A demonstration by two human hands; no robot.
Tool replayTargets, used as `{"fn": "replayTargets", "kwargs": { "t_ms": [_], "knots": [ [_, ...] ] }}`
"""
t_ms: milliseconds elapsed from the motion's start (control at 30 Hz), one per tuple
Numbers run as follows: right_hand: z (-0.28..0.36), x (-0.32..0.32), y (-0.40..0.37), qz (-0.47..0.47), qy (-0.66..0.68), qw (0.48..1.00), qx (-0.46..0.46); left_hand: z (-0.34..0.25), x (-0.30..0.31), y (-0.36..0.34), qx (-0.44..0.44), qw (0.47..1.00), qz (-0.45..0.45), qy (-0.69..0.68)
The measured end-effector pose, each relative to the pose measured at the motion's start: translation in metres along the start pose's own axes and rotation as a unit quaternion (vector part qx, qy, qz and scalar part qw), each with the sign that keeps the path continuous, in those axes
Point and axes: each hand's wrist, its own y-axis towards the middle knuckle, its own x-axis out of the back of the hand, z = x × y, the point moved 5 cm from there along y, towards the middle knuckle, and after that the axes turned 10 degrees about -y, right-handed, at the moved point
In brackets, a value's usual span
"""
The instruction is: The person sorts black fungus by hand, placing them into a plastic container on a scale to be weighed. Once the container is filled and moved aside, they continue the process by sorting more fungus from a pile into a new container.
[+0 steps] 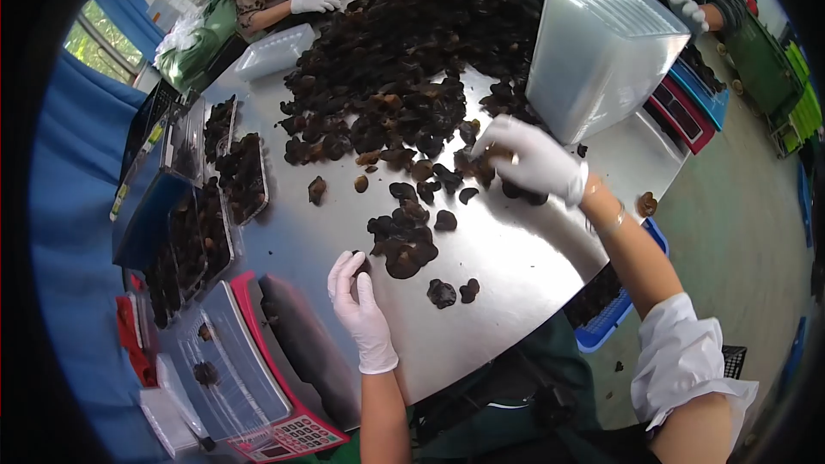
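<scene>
A large heap of dark wood ear mushrooms (412, 43) covers the far part of the metal table (516, 279). My right hand (537, 163), in a white glove, reaches to the heap's near edge. Its fingers and thumb curl around a brownish wood ear mushroom (485, 167). Closer to me, my left hand (363, 314), also gloved, rests low over the table with fingers bent toward the thumb. A dark piece of wood ear mushroom (364, 265) shows between them, partly hidden. Beside that hand lies a small cluster of wood ear mushrooms (404, 241), with two loose pieces to its right.
A tall stack of clear plastic trays (593, 60) stands at the right. Filled trays (245, 176) line the left edge, above a red scale (301, 434) bearing a clear tray. A blue basket (593, 339) sits below the table's right edge. Gloved co-workers' hands (315, 3) are across the table.
</scene>
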Motion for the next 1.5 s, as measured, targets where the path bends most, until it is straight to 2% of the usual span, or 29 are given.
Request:
{"fn": "replayTargets", "kwargs": {
  "t_ms": [33, 67, 133, 167, 233, 267, 333, 367, 400, 433, 467, 533, 600, 667, 700, 767, 800, 867, 900, 933, 967, 1000, 1100, 1167, 1233, 1367, 1467, 1500],
  "knots": [
    [0.017, -0.011, -0.005, 0.032, 0.044, 0.998, 0.014, 0.0, 0.0, 0.0, -0.004, 1.0, 0.005, 0.012],
    [0.035, -0.021, -0.013, -0.008, -0.046, 0.996, 0.077, 0.001, 0.0, 0.0, -0.008, 1.0, 0.012, 0.025],
    [0.036, -0.054, -0.022, 0.001, -0.182, 0.981, 0.073, 0.001, -0.002, 0.0, -0.001, 1.0, 0.01, 0.024],
    [0.036, -0.063, -0.026, -0.001, -0.179, 0.981, 0.072, 0.001, -0.002, -0.001, 0.005, 1.0, 0.008, 0.02],
    [0.034, -0.067, -0.028, -0.041, -0.219, 0.975, 0.017, -0.001, -0.001, -0.001, 0.001, 1.0, 0.007, 0.016],
    [0.037, -0.065, -0.033, -0.039, -0.222, 0.974, 0.022, -0.002, -0.001, -0.001, 0.0, 1.0, 0.003, 0.011],
    [0.04, -0.054, -0.054, 0.019, -0.186, 0.982, -0.022, 0.004, 0.002, -0.002, 0.001, 1.0, -0.001, 0.001],
    [0.044, -0.043, -0.068, 0.008, -0.158, 0.987, -0.035, 0.006, 0.002, -0.001, 0.0, 1.0, -0.004, -0.007],
    [0.052, -0.026, -0.081, 0.021, -0.111, 0.99, -0.086, 0.005, 0.003, 0.0, -0.002, 1.0, -0.008, -0.011],
    [0.046, -0.014, -0.099, 0.001, -0.043, 0.988, -0.146, 0.005, 0.002, 0.0, 0.0, 1.0, -0.007, -0.012],
    [0.03, -0.006, -0.12, -0.029, -0.005, 0.986, -0.163, 0.005, 0.002, -0.001, 0.003, 1.0, -0.004, -0.012],
    [0.014, 0.024, -0.166, -0.118, -0.043, 0.961, -0.248, 0.006, 0.002, -0.001, 0.0, 1.0, -0.002, -0.01],
    [-0.006, 0.049, -0.217, -0.218, -0.048, 0.911, -0.348, 0.007, 0.002, -0.001, -0.002, 1.0, 0.01, -0.007],
    [-0.001, 0.07, -0.245, -0.256, -0.253, 0.87, -0.337, 0.006, 0.0, 0.001, -0.01, 1.0, 0.009, -0.017],
    [0.002, 0.071, -0.251, -0.26, -0.256, 0.865, -0.345, 0.001, -0.001, 0.0, -0.016, 1.0, 0.015, 0.008],
    [0.02, 0.069, -0.246, -0.299, -0.288, 0.869, -0.269, 0.004, -0.002, 0.001, -0.025, 0.999, 0.021, 0.016],
    [0.029, 0.059, -0.238, -0.297, -0.242, 0.887, -0.258, 0.005, -0.001, 0.0, -0.031, 0.999, 0.017, 0.028],
    [0.047, 0.019, -0.215, -0.243, -0.047, 0.93, -0.271, 0.004, -0.001, 0.001, -0.043, 0.998, 0.024, 0.04],
    [0.059, -0.007, -0.203, -0.179, 0.095, 0.941, -0.271, 0.004, 0.0, 0.001, -0.038, 0.998, 0.017, 0.039],
    [0.074, -0.028, -0.191, -0.075, 0.109, 0.972, -0.194, 0.005, 0.001, 0.001, -0.032, 0.999, 0.01, 0.039],
    [0.086, -0.052, -0.185, -0.038, -0.04, 0.995, -0.086, 0.008, 0.003, 0.001, -0.045, 0.998, 0.008, 0.054],
    [0.094, -0.072, -0.177, 0.036, -0.088, 0.993, -0.065, 0.008, 0.002, 0.0, -0.05, 0.997, 0.012, 0.054],
    [0.081, -0.075, -0.168, 0.058, -0.131, 0.987, -0.075, 0.007, 0.003, 0.0, -0.052, 0.997, 0.007, 0.059],
    [0.054, -0.058, -0.169, 0.057, -0.254, 0.958, -0.123, 0.009, 0.003, 0.0, -0.05, 0.997, 0.011, 0.055],
    [0.019, -0.037, -0.179, 0.058, -0.296, 0.933, -0.198, 0.01, 0.003, 0.0, -0.053, 0.997, 0.01, 0.055],
    [-0.049, 0.011, -0.216, -0.045, -0.326, 0.885, -0.331, 0.009, 0.002, 0.0, -0.054, 0.997, 0.009, 0.051],
    [-0.057, 0.027, -0.229, -0.085, -0.38, 0.823, -0.414, 0.014, 0.003, 0.001, -0.059, 0.997, 0.015, 0.042],
    [-0.053, 0.026, -0.227, -0.124, -0.405, 0.817, -0.392, 0.011, 0.003, 0.001, -0.058, 0.997, 0.012, 0.043]
  ]
}}
